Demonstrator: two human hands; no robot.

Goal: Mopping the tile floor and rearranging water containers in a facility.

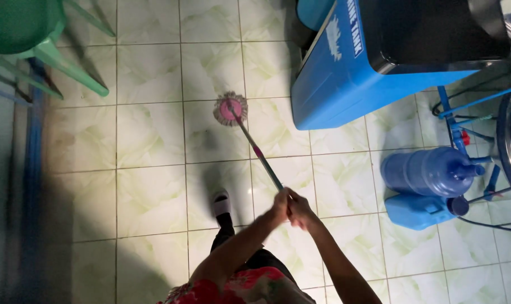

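Both hands are wrapped around the mop handle, the left hand and right hand clenched side by side at its near end. The handle slants up and left to the round mop head, pressed flat on the pale tiled floor. One foot stands just left of the hands. A blue tank sits right of the mop head, water jugs lie further right, and a green stool stands far left.
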